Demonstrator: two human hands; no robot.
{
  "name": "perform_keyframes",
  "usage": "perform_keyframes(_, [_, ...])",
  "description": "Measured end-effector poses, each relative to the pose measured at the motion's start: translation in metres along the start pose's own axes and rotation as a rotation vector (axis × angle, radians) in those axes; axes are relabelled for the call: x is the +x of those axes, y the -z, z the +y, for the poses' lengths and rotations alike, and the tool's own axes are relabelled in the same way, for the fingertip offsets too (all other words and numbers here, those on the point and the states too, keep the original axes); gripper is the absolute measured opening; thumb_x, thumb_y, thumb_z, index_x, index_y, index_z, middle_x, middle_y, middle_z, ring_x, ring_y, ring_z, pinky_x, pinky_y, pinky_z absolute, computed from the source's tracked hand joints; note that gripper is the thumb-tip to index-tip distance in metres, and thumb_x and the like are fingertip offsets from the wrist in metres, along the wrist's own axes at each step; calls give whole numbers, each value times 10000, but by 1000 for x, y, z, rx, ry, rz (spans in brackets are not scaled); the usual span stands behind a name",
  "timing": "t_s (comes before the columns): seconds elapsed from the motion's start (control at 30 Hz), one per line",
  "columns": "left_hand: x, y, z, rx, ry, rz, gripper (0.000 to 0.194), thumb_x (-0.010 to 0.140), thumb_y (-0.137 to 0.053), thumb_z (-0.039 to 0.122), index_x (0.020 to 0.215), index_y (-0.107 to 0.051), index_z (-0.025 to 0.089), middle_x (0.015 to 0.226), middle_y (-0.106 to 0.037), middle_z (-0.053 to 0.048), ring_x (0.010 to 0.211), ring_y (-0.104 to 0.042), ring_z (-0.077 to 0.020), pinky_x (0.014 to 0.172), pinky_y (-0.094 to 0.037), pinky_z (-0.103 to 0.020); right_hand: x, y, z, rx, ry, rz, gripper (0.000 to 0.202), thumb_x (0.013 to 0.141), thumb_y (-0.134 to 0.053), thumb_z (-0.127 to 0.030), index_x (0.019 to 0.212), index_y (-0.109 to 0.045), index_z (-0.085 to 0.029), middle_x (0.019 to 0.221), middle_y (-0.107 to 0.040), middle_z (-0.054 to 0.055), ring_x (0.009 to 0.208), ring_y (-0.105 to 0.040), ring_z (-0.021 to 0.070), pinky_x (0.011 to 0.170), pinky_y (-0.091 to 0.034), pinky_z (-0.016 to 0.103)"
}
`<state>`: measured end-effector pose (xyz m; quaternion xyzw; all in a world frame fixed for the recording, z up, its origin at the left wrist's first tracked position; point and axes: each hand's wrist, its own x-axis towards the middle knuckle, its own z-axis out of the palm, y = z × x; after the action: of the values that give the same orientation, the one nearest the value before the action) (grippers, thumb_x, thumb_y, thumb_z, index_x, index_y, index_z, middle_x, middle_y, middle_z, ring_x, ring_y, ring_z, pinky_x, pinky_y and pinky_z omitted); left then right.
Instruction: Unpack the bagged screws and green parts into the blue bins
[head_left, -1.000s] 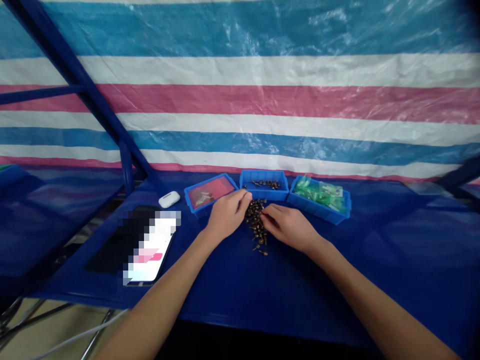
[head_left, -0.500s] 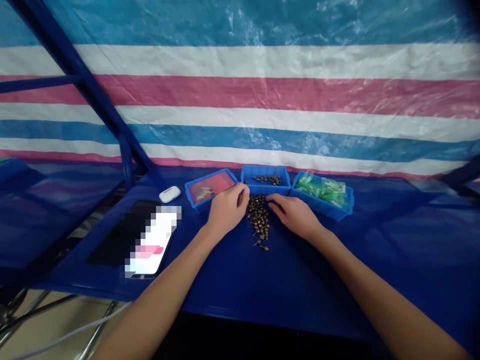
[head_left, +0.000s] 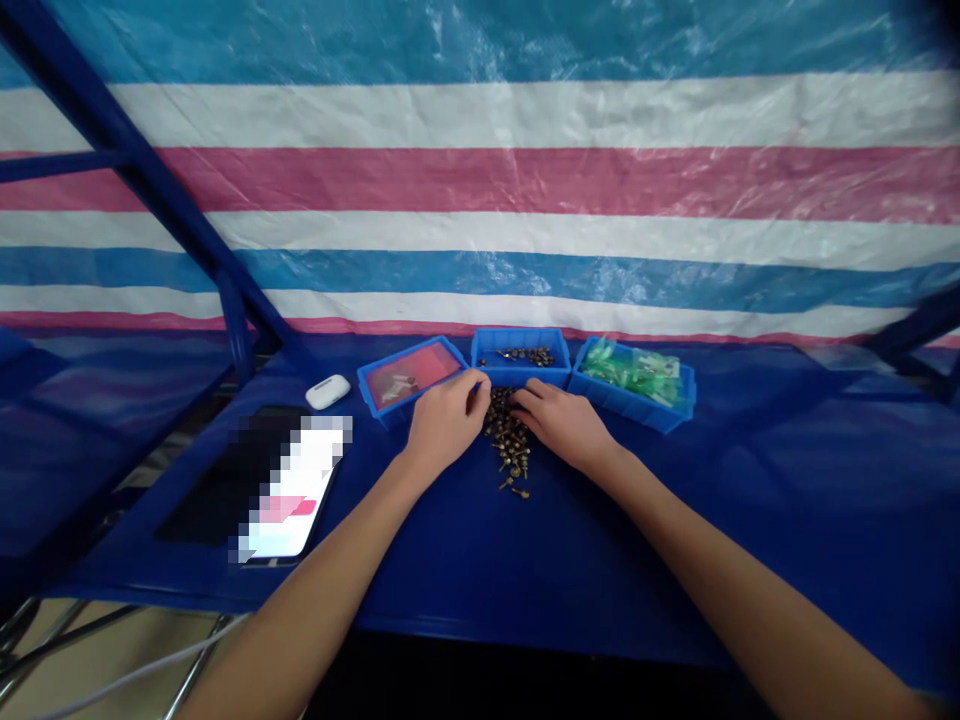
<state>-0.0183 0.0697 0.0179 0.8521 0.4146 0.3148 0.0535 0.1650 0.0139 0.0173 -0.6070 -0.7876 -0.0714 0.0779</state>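
A pile of small brass-coloured screws (head_left: 510,440) lies on the blue table between my hands, with a few stray ones at its near end. My left hand (head_left: 446,415) is at the pile's left edge, thumb and fingertips pressed together; whatever they pinch is too small to make out. From the right, my right hand (head_left: 566,420) reaches over the pile's upper part, its bent fingers apart and touching the screws. Directly behind the pile stands a blue bin (head_left: 521,378) with several similar screws (head_left: 536,356) inside.
Left of it, another blue bin (head_left: 390,407) has a reddish bottom and small pale pieces. At right, a third bin (head_left: 634,405) holds green plastic bags (head_left: 637,373). A white case (head_left: 328,391) and a lit phone (head_left: 292,500) lie at left. Striped sheeting (head_left: 525,180) hangs behind.
My right hand has moved left, its fingers now over the top of the pile. My left hand keeps its pinch beside the screws. The whole view has shifted slightly.
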Motion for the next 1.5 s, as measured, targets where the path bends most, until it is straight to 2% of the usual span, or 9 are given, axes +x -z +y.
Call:
perform_keyframes(0.17, [0,-2,0,-21,-12,-16,194,962,-436,284,936,-620,226,739,-666,8,593,-585,-134,593,-358,-255,-2,-6,8,119,25,55,161,964,-495,-268,1033,-620,-193,1012,-635,63,958,-603,196,694,-459,273])
perform_keyframes(0.27, [1,-1,1,-90,-25,-23,193,958,-446,277,926,-624,210,797,-680,-8,625,-587,-133,611,-380,-252,-5,-6,15,356,1,143,134,947,-524,-249,974,-636,-181,954,-670,57,932,-611,194,806,-475,309])
perform_keyframes(0.4, [2,2,5,-291,-78,-103,204,951,-474,310,955,-641,193,850,-670,-21,665,-574,-129,657,-428,-247,-8,3,16,752,-57,250,131,913,-565,-254,1002,-650,-207,963,-697,26,855,-644,165,771,-499,294])
perform_keyframes(0.5, [3,3,8,-398,-98,-189,222,941,-499,341,954,-662,189,854,-666,-20,663,-563,-126,639,-433,-244,-9,8,11,868,-48,258,158,882,-601,-260,1025,-653,-216,974,-698,27,867,-653,173,782,-517,306])
perform_keyframes(0.67, [2,0,9,-435,-94,-215,226,947,-494,306,848,-654,181,779,-652,5,654,-548,-114,631,-414,-234,-10,7,5,861,-1,281,184,863,-628,-231,1046,-644,-216,988,-685,30,884,-642,163,841,-520,314])
perform_keyframes(0.8, [3,0,8,-452,-80,-195,201,945,-501,293,876,-655,183,810,-660,2,679,-558,-118,654,-422,-235,-10,7,7,770,-6,299,182,878,-627,-250,1056,-641,-215,989,-679,30,900,-628,166,831,-506,301])
perform_keyframes(1.17, [1,-1,2,-312,-196,-209,182,953,-499,303,968,-659,218,950,-672,-28,883,-619,-167,788,-457,-277,-11,10,10,451,158,157,210,980,-436,-264,1047,-617,-181,971,-647,81,948,-571,225,870,-460,357])
perform_keyframes(1.37, [3,6,2,-110,-64,-59,324,981,-412,383,844,-638,196,809,-666,-30,702,-594,-150,650,-404,-261,-14,9,1,531,139,137,182,962,-471,-256,1049,-618,-194,954,-649,63,911,-587,200,830,-473,331])
perform_keyframes(1.5, [5,9,-2,-23,1,31,411,991,-374,387,725,-609,181,676,-635,-28,605,-565,-145,588,-346,-264,-14,9,-10,587,207,110,185,959,-477,-262,1029,-635,-196,954,-655,60,927,-596,189,839,-475,317])
